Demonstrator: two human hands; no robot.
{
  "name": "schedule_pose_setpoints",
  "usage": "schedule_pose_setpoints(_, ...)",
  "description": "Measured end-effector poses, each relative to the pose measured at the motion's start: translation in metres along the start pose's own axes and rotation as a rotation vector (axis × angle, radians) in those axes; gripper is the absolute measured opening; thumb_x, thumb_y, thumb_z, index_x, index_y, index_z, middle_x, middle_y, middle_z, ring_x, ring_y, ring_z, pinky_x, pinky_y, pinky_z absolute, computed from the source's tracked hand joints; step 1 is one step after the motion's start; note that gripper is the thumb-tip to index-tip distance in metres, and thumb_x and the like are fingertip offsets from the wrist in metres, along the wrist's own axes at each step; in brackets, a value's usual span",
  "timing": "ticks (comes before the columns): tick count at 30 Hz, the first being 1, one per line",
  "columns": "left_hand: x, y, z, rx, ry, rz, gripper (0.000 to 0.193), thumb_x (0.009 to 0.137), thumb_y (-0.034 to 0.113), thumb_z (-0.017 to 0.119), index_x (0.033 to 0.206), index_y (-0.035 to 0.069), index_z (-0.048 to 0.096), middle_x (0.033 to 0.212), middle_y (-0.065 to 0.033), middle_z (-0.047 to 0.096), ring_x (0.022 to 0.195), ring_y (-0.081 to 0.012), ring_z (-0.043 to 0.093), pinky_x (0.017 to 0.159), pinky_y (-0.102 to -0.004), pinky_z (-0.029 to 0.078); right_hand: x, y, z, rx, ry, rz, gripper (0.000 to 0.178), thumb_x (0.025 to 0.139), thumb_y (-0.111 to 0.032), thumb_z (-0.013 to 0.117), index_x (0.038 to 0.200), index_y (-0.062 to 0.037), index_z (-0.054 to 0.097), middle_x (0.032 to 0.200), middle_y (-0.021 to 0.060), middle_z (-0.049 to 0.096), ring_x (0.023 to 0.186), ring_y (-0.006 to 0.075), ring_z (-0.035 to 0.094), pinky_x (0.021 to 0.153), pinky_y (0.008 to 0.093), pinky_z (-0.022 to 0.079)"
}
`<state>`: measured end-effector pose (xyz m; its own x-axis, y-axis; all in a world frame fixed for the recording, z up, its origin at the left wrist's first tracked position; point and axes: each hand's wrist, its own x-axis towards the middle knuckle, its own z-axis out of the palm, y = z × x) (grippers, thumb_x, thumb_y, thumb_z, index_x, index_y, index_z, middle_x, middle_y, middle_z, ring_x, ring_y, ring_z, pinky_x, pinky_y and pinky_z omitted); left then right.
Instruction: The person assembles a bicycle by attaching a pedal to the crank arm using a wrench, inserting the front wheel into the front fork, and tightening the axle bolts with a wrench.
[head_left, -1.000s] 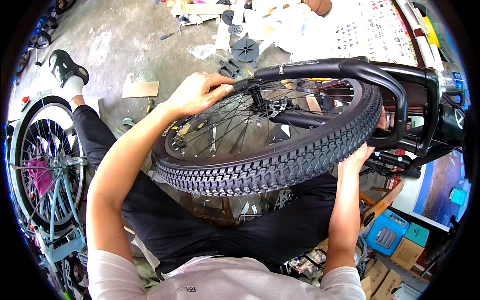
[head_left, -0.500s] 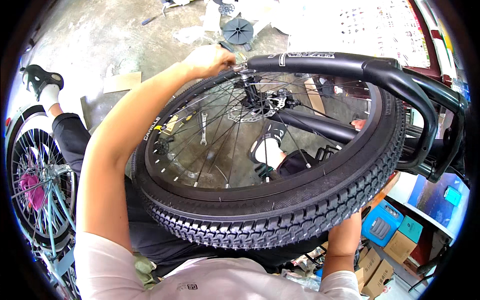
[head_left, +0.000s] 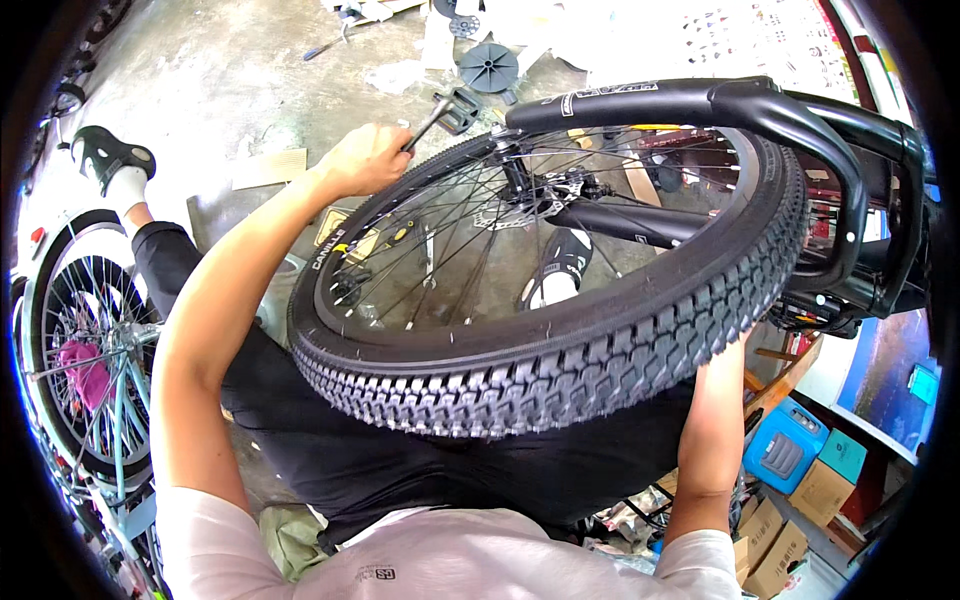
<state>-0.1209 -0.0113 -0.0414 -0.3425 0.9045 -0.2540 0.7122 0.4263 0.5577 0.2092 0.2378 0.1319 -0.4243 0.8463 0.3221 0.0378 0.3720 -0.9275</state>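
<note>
The left hand [head_left: 368, 158] is closed around a metal tool handle [head_left: 428, 112] at the far rim of the knobby bicycle wheel [head_left: 560, 290], which sits in a black fork [head_left: 700, 100] over the person's lap. The right hand is hidden under the tyre; its grip cannot be told. Risk: the tool may slip into the spokes [head_left: 470, 230] if the wheel rotates.
</note>
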Motion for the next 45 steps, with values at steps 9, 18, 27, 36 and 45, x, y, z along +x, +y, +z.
schedule_pose_setpoints(9, -0.003, 0.09, -0.054, 0.22, -0.213, 0.084, 0.028, 0.09, 0.019, 0.052, 0.088, -0.004, 0.068, 0.089, -0.0282, 0.067, 0.093, -0.0433, 0.066, 0.084, -0.0515, 0.051, -0.001, 0.001, 0.005, 0.447, -0.014, 0.138, 0.068, 0.085, -0.003, 0.074, 0.144, -0.0126, 0.04, 0.143, 0.0097, 0.048, 0.129, 0.0234, 0.052, 0.111, 0.0419, 0.046)
schedule_pose_setpoints(18, 0.018, 0.075, -0.045, 0.235, -0.232, 0.018, 0.03, 0.091, 0.027, 0.054, 0.097, 0.002, 0.071, 0.095, -0.0231, 0.07, 0.093, -0.0406, 0.067, 0.085, -0.0496, 0.052, -0.003, -0.008, 0.004, 0.383, -0.062, 0.138, 0.073, 0.083, -0.005, 0.076, 0.145, -0.0122, 0.038, 0.145, 0.0099, 0.046, 0.131, 0.0231, 0.051, 0.112, 0.0413, 0.044)
schedule_pose_setpoints(27, 0.079, 0.009, 0.018, -0.018, -0.075, 0.247, 0.021, 0.088, 0.021, 0.064, 0.104, 0.008, 0.066, 0.095, -0.0144, 0.072, 0.09, -0.0349, 0.068, 0.078, -0.0443, 0.053, -0.002, -0.007, 0.003, 0.276, 0.006, 0.034, 0.072, 0.089, -0.016, 0.069, 0.151, -0.0091, 0.032, 0.15, 0.0084, 0.04, 0.137, 0.0207, 0.042, 0.122, 0.0408, 0.026)
schedule_pose_setpoints(36, 0.024, 0.031, -0.03, 0.044, -0.267, -0.095, 0.02, 0.094, 0.02, 0.057, 0.091, 0.003, 0.067, 0.074, -0.0079, 0.072, 0.063, -0.0208, 0.071, 0.066, -0.0357, 0.057, 0.003, -0.002, -0.003, 0.325, -0.038, 0.088, 0.07, 0.086, -0.01, 0.073, 0.146, -0.0106, 0.038, 0.145, 0.008, 0.044, 0.132, 0.0212, 0.048, 0.115, 0.0402, 0.038)
schedule_pose_setpoints(45, 0.02, 0.077, -0.053, 0.375, -0.319, 0.059, 0.018, 0.09, 0.018, 0.064, 0.09, 0.001, 0.07, 0.085, -0.0187, 0.071, 0.084, -0.0353, 0.071, 0.075, -0.0456, 0.054, 0.006, -0.003, 0.007, 0.416, -0.068, 0.064, 0.067, 0.087, -0.004, 0.072, 0.145, -0.0098, 0.039, 0.142, 0.0081, 0.048, 0.13, 0.022, 0.05, 0.112, 0.0407, 0.042)
